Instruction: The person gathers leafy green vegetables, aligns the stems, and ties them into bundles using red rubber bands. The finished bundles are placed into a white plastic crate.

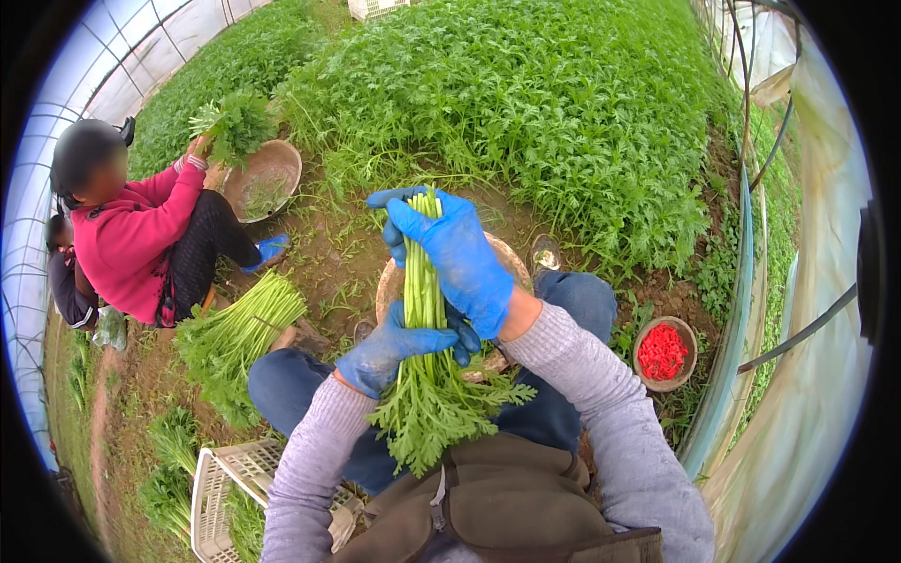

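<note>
A bunch of leafy greens (424,281) is held upright between my gloved hands, its pale cut stems towards the top and its feathery leaves hanging over my lap. My left hand (401,348), in a blue glove, is closed round the lower stems just above the leaves. My right hand (450,246), also in a blue glove, wraps the stems near their cut ends. Behind the hands, a round basin (507,257) shows partly, mostly hidden by them. A large pile of cut greens (239,338) lies on the soil to the left of my knee.
A bowl of red bands or ties (662,352) sits at the right by the plastic sheeting (795,352). A white plastic crate (211,507) stands lower left. At left, a co-worker (141,225) holds greens by another basin (288,169). Dense growing greens (528,105) fill the ground ahead.
</note>
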Tool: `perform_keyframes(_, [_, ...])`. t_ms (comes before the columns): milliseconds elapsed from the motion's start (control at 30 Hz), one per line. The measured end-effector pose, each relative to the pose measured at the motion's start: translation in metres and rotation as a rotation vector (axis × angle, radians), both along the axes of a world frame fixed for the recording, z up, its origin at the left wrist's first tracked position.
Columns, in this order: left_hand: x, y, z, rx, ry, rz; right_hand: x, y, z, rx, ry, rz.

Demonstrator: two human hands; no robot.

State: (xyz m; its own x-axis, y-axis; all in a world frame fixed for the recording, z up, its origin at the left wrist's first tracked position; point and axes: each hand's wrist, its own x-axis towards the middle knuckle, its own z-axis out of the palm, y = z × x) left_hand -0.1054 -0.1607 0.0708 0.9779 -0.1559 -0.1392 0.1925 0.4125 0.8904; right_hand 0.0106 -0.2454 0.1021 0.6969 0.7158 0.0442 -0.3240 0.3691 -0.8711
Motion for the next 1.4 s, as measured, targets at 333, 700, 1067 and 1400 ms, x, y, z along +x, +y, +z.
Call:
perform_keyframes(333, [0.017,0.068,0.015,0.056,-0.067,0.151,0.074,-0.022,0.051,-0.182,-0.374,-0.405])
perform_keyframes(700, [0.034,0.061,-0.041,-0.156,0.018,0.043,0.114,-0.010,0.007,-0.043,-0.189,-0.329])
perform_keyframes(1067, [0.048,0.046,-0.040,0.048,0.235,0.296,0.061,0.005,-0.036,-0.329,-0.466,0.053])
perform_keyframes(1400, [0.041,0.051,-0.035,-0.052,0.151,0.164,0.106,-0.024,-0.021,-0.177,-0.225,-0.348])
